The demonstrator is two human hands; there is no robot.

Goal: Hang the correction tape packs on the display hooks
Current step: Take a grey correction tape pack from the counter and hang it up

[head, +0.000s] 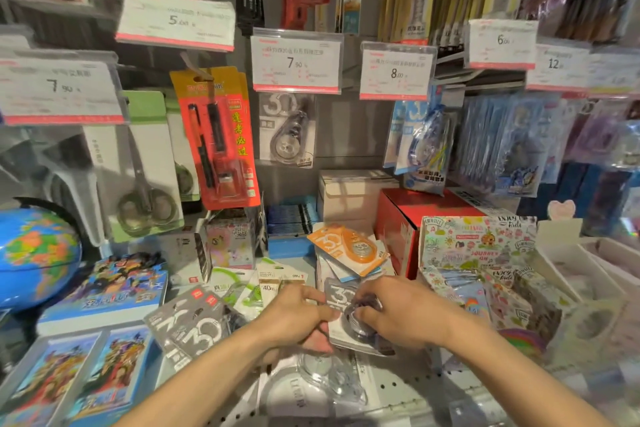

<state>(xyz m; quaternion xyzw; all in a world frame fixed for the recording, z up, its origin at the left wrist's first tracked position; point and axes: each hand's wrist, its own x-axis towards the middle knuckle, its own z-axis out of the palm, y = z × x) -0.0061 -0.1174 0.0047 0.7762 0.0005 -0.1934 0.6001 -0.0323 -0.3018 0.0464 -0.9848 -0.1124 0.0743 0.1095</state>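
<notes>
Both my hands hold a grey correction tape pack (341, 298) marked 30, low over the shelf. My left hand (298, 315) grips its left edge and my right hand (398, 312) curls over its clear blister. More grey packs (194, 326) lie fanned to the left on the shelf. An orange pack (349, 246) tops a small pile just behind my hands, and green packs (249, 288) lie beside it. One grey pack (289, 135) hangs from a hook under the 7.90 price tag (298, 62). Blue packs (419, 142) hang under the 8.00 tag.
Scissors packs (145, 170) and a red pen pack (218, 139) hang to the left. A globe (34, 253) and comic boxes (114, 288) sit at the left. A red box (408, 222) and patterned boxes (478, 246) stand to the right. A clear blister pack (325, 374) lies below my hands.
</notes>
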